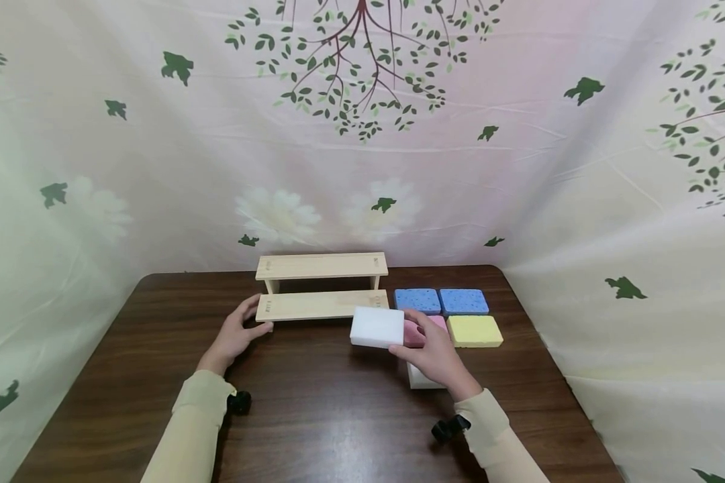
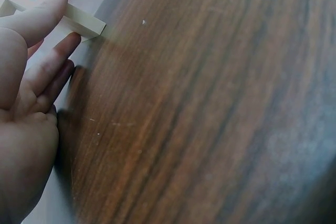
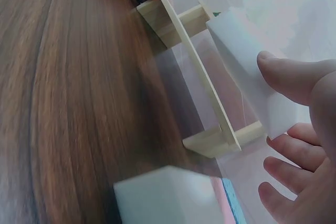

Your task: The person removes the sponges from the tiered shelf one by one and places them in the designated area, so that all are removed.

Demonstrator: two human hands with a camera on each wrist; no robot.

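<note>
My right hand [image 1: 431, 352] pinches a white block-shaped sponge [image 1: 377, 327] between thumb and fingers, in front of the right end of a two-step wooden rack [image 1: 320, 306]. In the right wrist view the held sponge [image 3: 247, 72] overlaps the rack, and the thumb lies on its face. My left hand [image 1: 234, 337] is at the rack's left end, thumb at the front corner of the lower step. The left wrist view shows this hand's fingers [image 2: 52, 66] fairly straight beside the rack's light wooden end [image 2: 86, 22].
Right of the rack lie two blue sponges [image 1: 417, 301], a yellow sponge [image 1: 474, 331] and a pink sponge [image 1: 413, 333] partly behind my right hand. Another white sponge [image 1: 423, 378] is below the pink one. A printed cloth [image 1: 314, 168] rises behind the dark wooden table [image 1: 314, 416].
</note>
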